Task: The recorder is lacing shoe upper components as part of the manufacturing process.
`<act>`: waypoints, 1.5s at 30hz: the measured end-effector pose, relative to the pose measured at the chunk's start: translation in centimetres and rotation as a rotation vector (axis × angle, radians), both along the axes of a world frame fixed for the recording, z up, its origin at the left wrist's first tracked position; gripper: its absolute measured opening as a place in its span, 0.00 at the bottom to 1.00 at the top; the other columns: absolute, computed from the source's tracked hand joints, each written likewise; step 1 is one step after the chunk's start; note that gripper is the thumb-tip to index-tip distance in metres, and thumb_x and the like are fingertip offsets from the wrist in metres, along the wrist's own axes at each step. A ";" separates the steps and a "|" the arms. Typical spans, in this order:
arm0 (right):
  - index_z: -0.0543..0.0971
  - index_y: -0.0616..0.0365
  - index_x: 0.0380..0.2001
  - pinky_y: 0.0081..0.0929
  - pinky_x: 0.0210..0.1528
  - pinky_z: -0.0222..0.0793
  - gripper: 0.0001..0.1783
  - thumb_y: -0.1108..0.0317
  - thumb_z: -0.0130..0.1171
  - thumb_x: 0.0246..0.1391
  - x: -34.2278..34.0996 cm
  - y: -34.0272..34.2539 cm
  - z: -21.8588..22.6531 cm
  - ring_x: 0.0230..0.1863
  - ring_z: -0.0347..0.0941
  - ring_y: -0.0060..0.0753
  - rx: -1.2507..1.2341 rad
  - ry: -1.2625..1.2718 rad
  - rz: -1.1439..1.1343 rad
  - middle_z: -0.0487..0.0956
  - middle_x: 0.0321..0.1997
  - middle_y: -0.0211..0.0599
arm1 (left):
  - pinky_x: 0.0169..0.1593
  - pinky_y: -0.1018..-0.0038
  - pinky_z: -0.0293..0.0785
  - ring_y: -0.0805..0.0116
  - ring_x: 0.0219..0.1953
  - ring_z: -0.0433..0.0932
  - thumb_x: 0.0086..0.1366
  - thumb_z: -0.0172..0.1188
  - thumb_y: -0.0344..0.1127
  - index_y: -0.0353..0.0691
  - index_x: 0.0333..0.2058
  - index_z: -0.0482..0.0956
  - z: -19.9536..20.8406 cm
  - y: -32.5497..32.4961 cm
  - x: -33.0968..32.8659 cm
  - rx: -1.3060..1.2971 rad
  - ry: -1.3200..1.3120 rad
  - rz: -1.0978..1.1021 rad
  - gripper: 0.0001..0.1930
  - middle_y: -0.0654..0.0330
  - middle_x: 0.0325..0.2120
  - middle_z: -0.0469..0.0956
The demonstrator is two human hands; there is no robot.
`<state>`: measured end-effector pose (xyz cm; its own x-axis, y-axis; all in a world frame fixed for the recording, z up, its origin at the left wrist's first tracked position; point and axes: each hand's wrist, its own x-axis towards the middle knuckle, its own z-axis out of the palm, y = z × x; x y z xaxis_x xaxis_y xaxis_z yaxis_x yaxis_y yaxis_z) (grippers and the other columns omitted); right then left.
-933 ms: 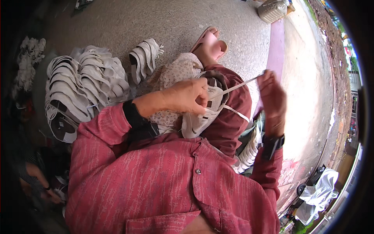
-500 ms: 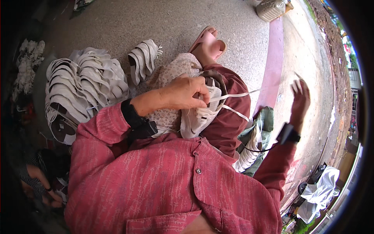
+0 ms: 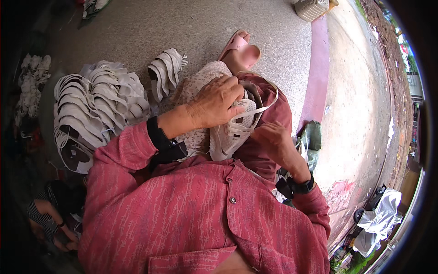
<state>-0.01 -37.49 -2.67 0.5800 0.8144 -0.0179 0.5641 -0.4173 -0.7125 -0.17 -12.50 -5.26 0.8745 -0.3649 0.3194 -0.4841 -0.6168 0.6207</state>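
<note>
You're at an informal shoe-working spot, open to the outdoors. Pale shoe uppers [image 3: 77, 112] stand nested in rows on the speckled floor [image 3: 273, 36], while sunlit concrete [image 3: 349, 100] and brown soil [image 3: 393, 71] run along your right.

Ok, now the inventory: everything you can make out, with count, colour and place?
Shoe: one, white and brown, on the lap
Lace: at least one, white, at the shoe
Large pile of shoe pieces: too many to count, off-white, ground at left
Small stack: one, off-white, between pile and sandal
Sandal: one, pink, on the visible foot
Bundle: one, white, far left, contents unclear
Patterned cloth: one, cream, left of the shoe
Container: one, pale, top right
Bag or cloth: one, green, right of the lap
Sheet: one, white, lower right
Other person: one, striped clothing, lower left
Shirt: one, red, foreground
Trousers: one pair, maroon, lap
Left hand: one, red sleeve, on the shoe
Right hand: one, red sleeve, beside the shoe
</note>
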 end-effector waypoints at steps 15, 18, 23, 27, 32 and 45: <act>0.76 0.62 0.39 0.34 0.39 0.72 0.06 0.77 0.55 0.57 -1.9 2.2 -1.5 0.37 0.77 0.48 0.173 0.367 -0.267 0.78 0.34 0.46 | 0.48 0.64 0.65 0.56 0.39 0.74 0.53 0.65 0.45 0.40 0.28 0.75 0.1 0.3 3.1 0.188 0.138 -0.116 0.15 0.56 0.31 0.75; 0.76 0.62 0.39 0.33 0.39 0.72 0.06 0.77 0.55 0.57 -1.8 2.5 -1.9 0.37 0.78 0.47 0.194 0.332 -0.244 0.78 0.34 0.46 | 0.47 0.64 0.66 0.56 0.39 0.74 0.54 0.64 0.45 0.40 0.30 0.75 1.0 -0.8 3.4 0.145 0.230 -0.165 0.15 0.57 0.31 0.75; 0.77 0.62 0.37 0.32 0.38 0.71 0.05 0.76 0.55 0.57 -1.7 2.3 -2.3 0.35 0.76 0.47 0.212 0.187 -0.180 0.77 0.34 0.45 | 0.39 0.61 0.70 0.50 0.36 0.75 0.56 0.63 0.42 0.36 0.32 0.71 0.9 -3.3 3.6 -0.018 0.360 -0.233 0.16 0.53 0.30 0.74; 0.77 0.65 0.33 0.27 0.34 0.70 0.05 0.74 0.54 0.59 -1.4 1.5 -0.5 0.30 0.75 0.34 0.309 0.367 -0.337 0.78 0.37 0.41 | 0.40 0.67 0.70 0.65 0.35 0.76 0.60 0.63 0.44 0.36 0.37 0.73 -0.3 -1.5 3.9 -0.147 0.630 -0.193 0.17 0.57 0.31 0.77; 0.73 0.61 0.34 0.25 0.32 0.69 0.12 0.66 0.44 0.65 -0.1 -4.8 1.7 0.27 0.69 0.28 1.023 0.861 -0.458 0.76 0.43 0.41 | 0.43 0.72 0.71 0.72 0.39 0.74 0.63 0.63 0.37 0.38 0.44 0.71 -0.3 -1.2 3.4 -0.348 0.666 -0.215 0.15 0.61 0.33 0.76; 0.70 0.66 0.56 0.36 0.53 0.72 0.18 0.68 0.46 0.67 -3.4 -29.7 -0.7 0.53 0.74 0.38 1.904 0.875 -0.690 0.74 0.57 0.51 | 0.50 0.70 0.71 0.65 0.47 0.77 0.54 0.64 0.33 0.40 0.45 0.72 1.3 -0.5 2.0 -0.153 0.416 -0.271 0.19 0.61 0.42 0.77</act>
